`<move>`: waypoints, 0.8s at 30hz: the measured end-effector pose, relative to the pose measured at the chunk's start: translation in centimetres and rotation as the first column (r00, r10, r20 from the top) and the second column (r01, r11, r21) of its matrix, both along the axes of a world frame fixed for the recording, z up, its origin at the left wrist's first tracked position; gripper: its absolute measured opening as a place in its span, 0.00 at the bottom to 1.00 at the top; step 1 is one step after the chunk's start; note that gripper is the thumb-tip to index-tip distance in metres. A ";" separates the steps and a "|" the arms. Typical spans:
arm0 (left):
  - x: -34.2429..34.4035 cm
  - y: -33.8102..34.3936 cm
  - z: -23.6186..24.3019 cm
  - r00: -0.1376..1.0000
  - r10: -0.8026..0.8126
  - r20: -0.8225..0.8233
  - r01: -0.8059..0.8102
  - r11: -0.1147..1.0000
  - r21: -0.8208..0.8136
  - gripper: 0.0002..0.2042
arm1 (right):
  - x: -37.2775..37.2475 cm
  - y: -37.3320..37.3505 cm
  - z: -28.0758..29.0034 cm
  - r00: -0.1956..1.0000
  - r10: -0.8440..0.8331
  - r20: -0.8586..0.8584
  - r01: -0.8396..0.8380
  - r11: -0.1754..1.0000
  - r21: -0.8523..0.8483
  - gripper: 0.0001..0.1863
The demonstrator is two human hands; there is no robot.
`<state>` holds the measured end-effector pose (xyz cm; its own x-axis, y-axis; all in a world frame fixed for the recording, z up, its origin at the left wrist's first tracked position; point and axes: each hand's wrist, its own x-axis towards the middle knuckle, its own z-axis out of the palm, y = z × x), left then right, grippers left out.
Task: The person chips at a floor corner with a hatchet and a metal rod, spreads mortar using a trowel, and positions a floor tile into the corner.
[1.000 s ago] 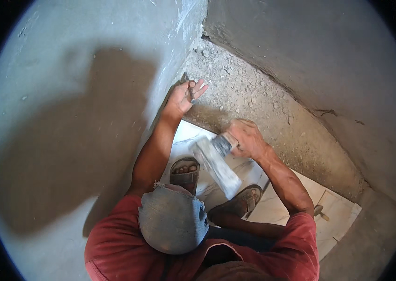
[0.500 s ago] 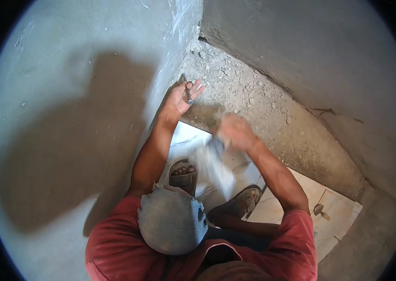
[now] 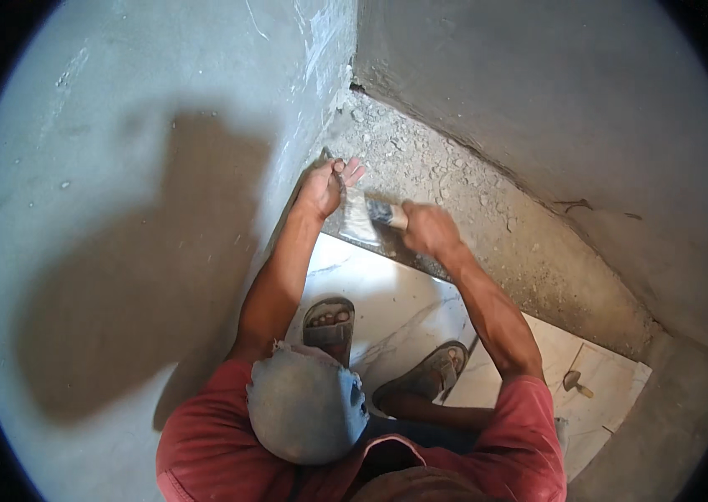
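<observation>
Through the head camera I have the left hand [image 3: 320, 188] up near the corner, beside the left wall [image 3: 103, 75]. Its thumb and some fingers are clamped on a thin metal rod [image 3: 328, 155], while others stretch out past it. The rod slants, its far end just beside the foot of that wall, its near end pointing back toward the person.

In the right hand [image 3: 431, 230] I see the fingers wrapped firmly around the handle of an axe [image 3: 358, 219]. Its pale, flared head is just beside the left hand and the rod's near end; from here I cannot tell whether metal touches metal.

Beyond both hands I see rough ground [image 3: 421, 159] strewn with grey crumbs and chips, running along the right wall [image 3: 538, 109]. Nearer, white veined tiles [image 3: 387, 301] cover the floor, with two sandalled feet on them: the left foot [image 3: 329, 322] and the right foot [image 3: 429, 375]. A small tool [image 3: 576, 384] with a pale handle lies on the tiles at the right, well apart from both hands.
</observation>
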<state>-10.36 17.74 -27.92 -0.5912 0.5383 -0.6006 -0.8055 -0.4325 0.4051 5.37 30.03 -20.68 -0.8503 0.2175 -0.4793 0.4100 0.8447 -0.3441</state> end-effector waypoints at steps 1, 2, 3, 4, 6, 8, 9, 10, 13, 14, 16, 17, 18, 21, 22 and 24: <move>0.9 -0.1 0.5 0.955 -0.057 -0.290 0.033 0.996 -0.085 0.08 | 0.7 -0.5 0.1 0.979 0.007 -0.202 -0.018 0.998 -0.052 0.09; 1.1 -0.8 0.4 0.959 -0.053 -0.279 0.027 0.995 -0.097 0.08 | 2.0 -1.9 0.9 0.924 0.006 -0.381 -0.055 0.992 -0.117 0.07; 0.0 -1.1 0.1 0.993 -0.018 -0.116 0.016 1.000 -0.016 0.08 | 1.2 -2.5 3.8 0.866 0.068 -0.495 -0.162 0.975 -0.150 0.06; -0.7 -1.5 -0.3 0.999 0.006 0.051 -0.009 0.998 0.063 0.08 | 1.4 -3.1 4.1 0.864 0.074 -0.498 -0.173 0.972 -0.156 0.06; -0.5 -0.7 -0.4 0.998 -0.011 0.055 0.004 0.993 0.116 0.08 | 2.2 -3.3 4.7 0.639 0.201 -0.743 -0.365 0.929 -0.063 0.05; -0.4 -0.5 -0.5 0.996 0.002 0.084 -0.010 0.996 0.089 0.09 | 2.1 -2.1 0.0 0.547 0.225 -0.807 -0.365 0.931 0.012 0.05; -0.3 -0.2 -0.4 0.997 0.000 0.082 -0.008 0.996 0.094 0.09 | 0.9 -1.0 -0.7 0.856 0.126 -0.501 -0.163 0.986 -0.031 0.06; 0.0 0.0 -0.4 0.998 -0.038 0.045 0.034 0.996 0.084 0.08 | 0.5 -0.1 -1.1 0.992 -0.047 -0.113 0.049 0.999 0.014 0.07; -1.2 -0.1 -0.8 0.994 -0.111 -0.014 0.112 0.993 0.045 0.07 | 2.2 -1.1 -0.4 0.982 -0.077 -0.172 0.078 0.997 0.000 0.09; -0.3 -0.9 -1.5 0.982 -0.187 -0.005 0.187 0.982 0.015 0.07 | 3.9 -2.1 0.6 0.985 -0.089 -0.149 0.088 0.996 -0.009 0.09; 0.8 -1.6 -1.8 0.975 -0.221 0.024 0.222 0.963 -0.154 0.05 | 3.6 -1.6 1.9 0.979 -0.064 -0.193 0.041 0.992 -0.123 0.10; 1.9 -1.8 -1.3 0.975 -0.222 -0.006 0.218 0.964 -0.151 0.06 | 4.3 -1.5 1.9 0.966 -0.057 -0.251 0.021 0.990 -0.142 0.10; 2.6 -1.8 -0.8 0.974 -0.222 -0.034 0.215 0.965 -0.149 0.07 | 4.6 -1.1 2.0 0.967 -0.060 -0.247 0.026 0.990 -0.140 0.10; 1.7 -0.5 0.5 0.970 -0.236 -0.055 0.227 0.965 -0.130 0.07 | 5.1 -0.5 1.9 0.969 -0.132 -0.210 0.105 0.986 -0.133 0.10; 1.4 -0.2 0.3 0.970 -0.236 -0.053 0.228 0.965 -0.130 0.07 | 5.4 -0.7 2.0 0.969 -0.132 -0.208 0.106 0.985 -0.134 0.10; 0.1 0.0 -0.6 0.990 -0.141 -0.020 0.140 0.990 -0.028 0.07 | 4.9 -1.1 2.1 0.961 -0.187 -0.203 0.144 0.967 -0.211 0.11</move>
